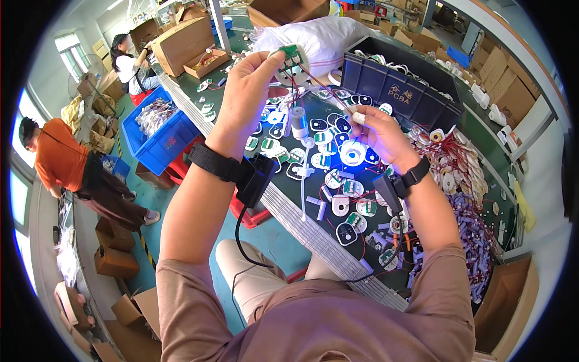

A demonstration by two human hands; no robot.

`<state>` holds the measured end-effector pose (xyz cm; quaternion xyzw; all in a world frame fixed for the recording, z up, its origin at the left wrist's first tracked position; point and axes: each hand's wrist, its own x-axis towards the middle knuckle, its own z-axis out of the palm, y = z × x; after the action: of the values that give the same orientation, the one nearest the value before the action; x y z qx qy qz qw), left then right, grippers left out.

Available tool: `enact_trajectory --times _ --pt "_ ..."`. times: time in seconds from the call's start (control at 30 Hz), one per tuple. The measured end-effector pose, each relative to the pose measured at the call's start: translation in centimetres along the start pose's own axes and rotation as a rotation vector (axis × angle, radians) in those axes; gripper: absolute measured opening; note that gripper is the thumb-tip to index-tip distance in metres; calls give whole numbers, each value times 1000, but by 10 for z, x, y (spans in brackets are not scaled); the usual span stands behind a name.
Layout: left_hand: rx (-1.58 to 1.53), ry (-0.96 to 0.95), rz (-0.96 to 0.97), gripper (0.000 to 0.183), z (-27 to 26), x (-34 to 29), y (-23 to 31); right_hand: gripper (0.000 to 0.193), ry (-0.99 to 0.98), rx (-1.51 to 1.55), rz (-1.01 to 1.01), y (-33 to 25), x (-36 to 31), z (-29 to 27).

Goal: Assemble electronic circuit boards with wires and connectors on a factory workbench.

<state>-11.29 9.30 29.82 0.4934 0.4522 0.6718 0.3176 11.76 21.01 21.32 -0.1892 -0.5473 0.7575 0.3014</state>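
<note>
My left hand (248,90) is raised above the workbench and grips a round white part with a small green circuit board (292,55) on it. Red and dark wires (313,81) run from the board down to my right hand (379,131), which pinches them between taped fingertips. A small white cylinder (299,123) hangs from the wires between my hands. Below my right hand a round white disc glows blue (352,152) on the dark green bench (482,136). Both wrists wear black straps with small black units.
Many white round parts with green boards (338,199) and wire bundles (473,241) cover the bench. A dark blue bin (398,84) stands behind, a white bag (319,37) beside it. A blue crate (161,130) sits lower left. Two people work at the left among cardboard boxes.
</note>
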Motion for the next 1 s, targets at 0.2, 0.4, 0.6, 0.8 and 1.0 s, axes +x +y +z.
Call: enact_trajectory --times 0.2,0.4,0.6,0.8,1.0 --pt "-5 -6 0 23 -7 -9 7 25 -80 39 -8 1 -2 6" --pt "51 45 -6 24 -10 -14 13 24 -84 58 -21 -1 -7 9" --pt "74 50 -7 24 -15 -22 15 24 -82 54 -21 -1 -12 16" --pt "69 41 -15 25 -17 -23 14 24 -104 55 -28 0 -14 17" --pt "22 50 -10 21 -17 -26 21 24 -107 70 -26 -6 -13 22"
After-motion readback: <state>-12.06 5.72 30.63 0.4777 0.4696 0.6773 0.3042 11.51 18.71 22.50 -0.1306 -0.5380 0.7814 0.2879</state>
